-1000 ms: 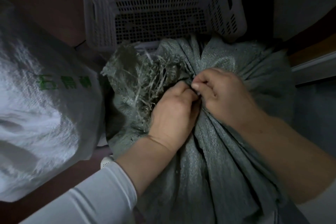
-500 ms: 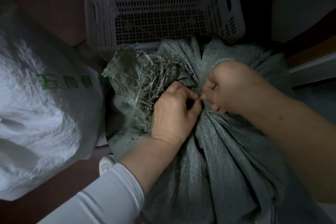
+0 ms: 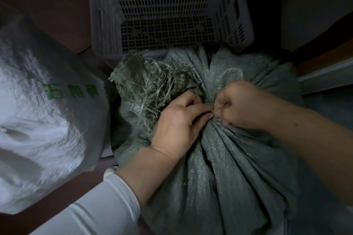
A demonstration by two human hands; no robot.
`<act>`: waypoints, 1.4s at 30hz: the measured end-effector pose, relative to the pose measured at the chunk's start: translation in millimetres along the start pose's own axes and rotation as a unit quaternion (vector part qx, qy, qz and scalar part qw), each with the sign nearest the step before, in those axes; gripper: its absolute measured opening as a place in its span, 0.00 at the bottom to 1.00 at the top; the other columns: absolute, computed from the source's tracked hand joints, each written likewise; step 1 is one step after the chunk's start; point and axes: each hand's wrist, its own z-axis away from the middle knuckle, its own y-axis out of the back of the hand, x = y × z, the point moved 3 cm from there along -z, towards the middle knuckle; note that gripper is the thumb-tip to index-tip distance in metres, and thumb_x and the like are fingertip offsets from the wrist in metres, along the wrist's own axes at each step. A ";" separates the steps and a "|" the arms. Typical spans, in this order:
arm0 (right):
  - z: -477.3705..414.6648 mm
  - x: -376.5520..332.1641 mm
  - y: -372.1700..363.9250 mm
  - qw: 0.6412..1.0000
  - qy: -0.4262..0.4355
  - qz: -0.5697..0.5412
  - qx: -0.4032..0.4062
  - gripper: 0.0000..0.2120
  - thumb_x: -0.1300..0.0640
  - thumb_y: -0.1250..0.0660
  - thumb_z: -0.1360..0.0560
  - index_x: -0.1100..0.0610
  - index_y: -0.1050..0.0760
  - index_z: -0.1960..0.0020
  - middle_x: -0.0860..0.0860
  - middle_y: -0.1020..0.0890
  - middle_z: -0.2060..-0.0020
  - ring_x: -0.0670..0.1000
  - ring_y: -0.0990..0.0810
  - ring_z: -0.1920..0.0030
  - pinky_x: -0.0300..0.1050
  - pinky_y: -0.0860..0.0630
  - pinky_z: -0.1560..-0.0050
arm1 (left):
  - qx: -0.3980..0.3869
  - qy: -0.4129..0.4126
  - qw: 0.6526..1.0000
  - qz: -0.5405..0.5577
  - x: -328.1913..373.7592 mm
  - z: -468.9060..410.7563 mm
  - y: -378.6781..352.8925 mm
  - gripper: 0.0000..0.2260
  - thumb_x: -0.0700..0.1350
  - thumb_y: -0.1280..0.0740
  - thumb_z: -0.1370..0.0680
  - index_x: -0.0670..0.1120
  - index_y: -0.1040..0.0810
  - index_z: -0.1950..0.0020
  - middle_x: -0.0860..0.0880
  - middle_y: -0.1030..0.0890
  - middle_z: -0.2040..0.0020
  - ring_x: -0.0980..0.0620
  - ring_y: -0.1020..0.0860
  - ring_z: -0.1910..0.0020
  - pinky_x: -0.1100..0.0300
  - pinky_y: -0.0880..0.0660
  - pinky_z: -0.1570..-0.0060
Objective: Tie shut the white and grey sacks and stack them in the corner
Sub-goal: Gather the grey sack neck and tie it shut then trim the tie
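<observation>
While my left hand (image 3: 179, 124) clutches the gathered neck of the grey woven sack (image 3: 238, 168), my right hand (image 3: 242, 107), fingers curled, pinches it alongside.

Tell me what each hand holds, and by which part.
Left hand and right hand both grip the grey sack at its gathered neck, where the folds converge.

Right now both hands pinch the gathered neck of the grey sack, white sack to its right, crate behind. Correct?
Not quite: the head view shows the white sack to the left of the grey sack, not right. The rest holds: left hand and right hand pinch its gathered neck, plastic crate behind.
</observation>
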 end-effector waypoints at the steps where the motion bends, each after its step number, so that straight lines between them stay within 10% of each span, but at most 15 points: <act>1: 0.3 1.3 0.4 1.000 -0.002 -0.017 -0.002 0.07 0.60 0.35 0.28 0.60 0.19 0.61 0.54 0.17 0.64 0.54 0.19 0.58 0.48 0.21 0.53 | -0.007 -0.013 1.000 -0.006 0.4 -0.9 0.7 0.10 0.47 0.33 0.27 0.44 0.16 0.52 0.46 0.22 0.59 0.51 0.22 0.61 0.59 0.23 0.63; 16: -9.6 5.3 -6.2 0.991 -0.005 -0.124 0.042 0.07 0.68 0.36 0.38 0.62 0.19 0.67 0.60 0.18 0.70 0.58 0.19 0.65 0.51 0.19 0.60 | -0.049 -0.021 0.984 -0.172 -0.6 -17.3 -9.9 0.13 0.50 0.40 0.32 0.44 0.19 0.65 0.47 0.21 0.63 0.47 0.20 0.67 0.66 0.32 0.79; 20: -7.5 3.3 1.0 0.986 -0.043 -0.146 -0.063 0.06 0.69 0.36 0.31 0.65 0.20 0.62 0.57 0.21 0.73 0.49 0.26 0.77 0.37 0.30 0.78 | -0.041 -0.041 0.993 -0.102 -4.7 -11.3 -2.7 0.12 0.48 0.38 0.28 0.44 0.18 0.57 0.46 0.21 0.59 0.46 0.20 0.64 0.62 0.25 0.71; 27: -16.6 -16.6 7.6 0.994 -0.047 0.000 -0.095 0.09 0.58 0.31 0.27 0.64 0.25 0.59 0.59 0.16 0.67 0.55 0.15 0.66 0.49 0.17 0.60 | -0.034 -0.043 0.991 -0.120 -2.8 -13.6 -7.3 0.14 0.50 0.40 0.29 0.42 0.18 0.61 0.45 0.21 0.61 0.46 0.20 0.66 0.63 0.27 0.76; 42: -12.8 -20.4 13.3 0.995 -0.034 0.084 -0.047 0.03 0.60 0.35 0.34 0.57 0.24 0.65 0.50 0.26 0.70 0.52 0.26 0.65 0.39 0.31 0.65 | -0.010 -0.048 0.978 -0.204 7.4 -10.0 -4.9 0.13 0.49 0.39 0.29 0.44 0.20 0.65 0.48 0.20 0.62 0.49 0.20 0.66 0.66 0.33 0.79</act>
